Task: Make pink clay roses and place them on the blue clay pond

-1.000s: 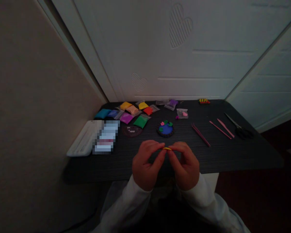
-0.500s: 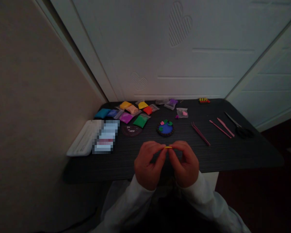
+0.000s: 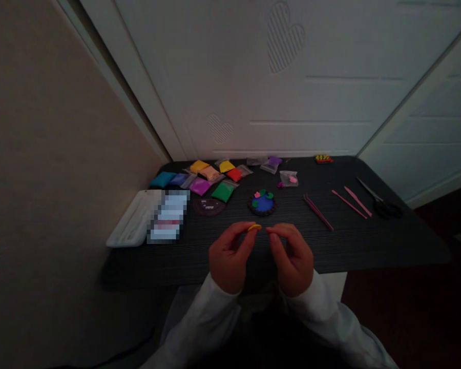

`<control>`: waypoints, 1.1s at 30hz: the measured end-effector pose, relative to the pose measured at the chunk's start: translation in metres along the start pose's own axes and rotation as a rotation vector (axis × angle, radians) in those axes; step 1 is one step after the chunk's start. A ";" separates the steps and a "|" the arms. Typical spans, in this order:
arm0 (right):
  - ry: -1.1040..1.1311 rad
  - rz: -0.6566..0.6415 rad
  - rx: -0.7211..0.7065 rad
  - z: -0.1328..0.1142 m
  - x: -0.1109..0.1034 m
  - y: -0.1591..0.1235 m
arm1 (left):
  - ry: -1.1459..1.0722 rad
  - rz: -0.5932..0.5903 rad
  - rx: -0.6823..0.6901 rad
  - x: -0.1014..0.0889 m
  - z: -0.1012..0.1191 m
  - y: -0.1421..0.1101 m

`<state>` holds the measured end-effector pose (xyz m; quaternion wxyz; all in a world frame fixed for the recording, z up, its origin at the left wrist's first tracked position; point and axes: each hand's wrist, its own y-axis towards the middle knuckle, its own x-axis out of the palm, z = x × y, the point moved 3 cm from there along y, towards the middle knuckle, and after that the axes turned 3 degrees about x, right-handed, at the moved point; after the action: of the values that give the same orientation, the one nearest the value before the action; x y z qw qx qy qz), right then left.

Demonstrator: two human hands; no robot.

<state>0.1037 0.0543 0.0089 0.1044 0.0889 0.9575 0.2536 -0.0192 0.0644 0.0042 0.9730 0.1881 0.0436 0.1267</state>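
Between the thumb and fingertips of my left hand (image 3: 229,256) is a small, flat piece of yellow clay (image 3: 255,227). My right hand (image 3: 294,259) is just to its right, thumb and forefinger pinched together, apart from the clay, with nothing visible in them. Beyond both hands lies a round clay pond (image 3: 263,204), blue inside a dark rim, with green pads and a pink flower on it. Pink tweezers (image 3: 318,211) lie to the right of the pond.
At the back left are several bags of coloured clay, a green one (image 3: 223,191) nearest. A white tray (image 3: 128,220) and a clear plastic disc (image 3: 210,207) are on the left. Two pink modelling tools (image 3: 357,201) and scissors (image 3: 380,204) lie at the right. Behind the table (image 3: 292,246) rises a white panel.
My hands have drawn slightly apart. The yellow clay, held by both hands before, has moved left and tilted in my left fingers; my right fingers have let go of it.
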 end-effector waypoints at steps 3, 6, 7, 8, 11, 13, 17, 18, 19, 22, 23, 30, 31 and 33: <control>0.005 0.001 0.012 0.001 0.000 0.000 | 0.008 0.011 0.009 -0.001 0.000 0.001; 0.020 -0.012 0.016 0.002 0.001 0.001 | 0.014 0.019 0.001 -0.002 -0.001 0.003; 0.022 -0.011 0.019 0.003 0.001 0.001 | 0.012 0.018 -0.009 -0.003 -0.001 0.003; 0.021 -0.009 0.022 0.005 0.001 0.002 | 0.009 0.012 -0.020 -0.003 -0.002 0.004; -0.008 -0.007 0.026 0.015 0.001 0.004 | -0.007 -0.029 -0.078 -0.001 -0.010 0.007; -0.047 -0.031 0.030 0.023 0.002 0.007 | -0.035 -0.061 -0.151 0.001 -0.020 0.009; -0.110 -0.092 0.078 0.037 0.002 0.011 | -0.083 -0.111 -0.243 0.004 -0.038 0.010; -0.114 -0.099 0.088 0.039 0.002 0.011 | -0.082 -0.119 -0.243 0.004 -0.041 0.010; -0.115 -0.103 0.093 0.040 0.001 0.011 | -0.078 -0.129 -0.240 0.004 -0.042 0.010; -0.117 -0.137 0.092 0.042 0.002 0.012 | -0.058 -0.163 -0.234 0.003 -0.043 0.010; -0.121 -0.156 0.086 0.042 0.002 0.011 | -0.050 -0.175 -0.231 0.003 -0.043 0.010; -0.160 -0.198 0.035 0.042 0.003 0.011 | 0.013 -0.214 -0.165 0.004 -0.043 0.008; -0.161 -0.190 0.035 0.042 0.003 0.011 | 0.020 -0.216 -0.157 0.004 -0.044 0.008; -0.163 -0.173 0.037 0.041 0.003 0.011 | 0.029 -0.216 -0.148 0.004 -0.044 0.007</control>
<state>0.1124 0.0839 -0.0207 0.2016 0.0281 0.9545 0.2178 -0.0231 0.0876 -0.0341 0.9914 0.1083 0.0683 0.0266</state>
